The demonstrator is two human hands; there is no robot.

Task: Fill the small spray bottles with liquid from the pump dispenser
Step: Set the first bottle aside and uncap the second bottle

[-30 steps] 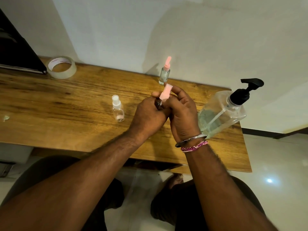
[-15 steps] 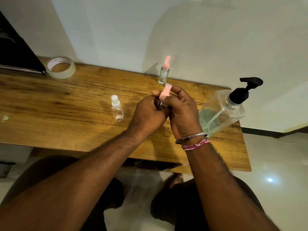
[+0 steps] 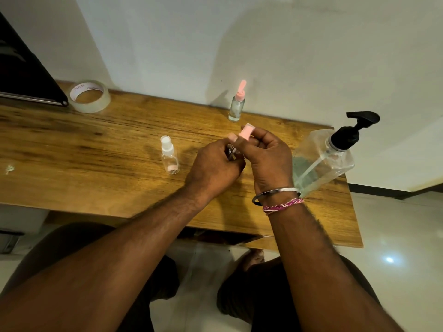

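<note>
White wall fills the top half; pale glossy floor at 4 o'clock w/ a light spot on it. Wooden table runs across the middle, grain left to right. Dark flat panel leans at 10 o'clock, tape roll just beside it on the table.

Pump dispenser at 3 o'clock: clear squarish body, black pump head, liquid low inside. It sits on the table's right end, partly behind the right wrist.

Left hand is curled round a small bottle, mostly hidden, only a dark bit shows between the fingers. Right hand pinches the pink cap on top of that bottle w/ thumb and fingers. Both sit above the table centre, approx. 12 o'clock from the forearms.

Two more spray bottles stand upright on the table: pink-topped bottle at the back edge by the wall, clear-topped bottle at 9 o'clock of the hands, near but apart.

Silver bangle and pink woven band on the right wrist.

Vs. half a sec ago: right fingers have shifted slightly round the cap, cap a bit more exposed; everything on the table is unmoved.
</note>
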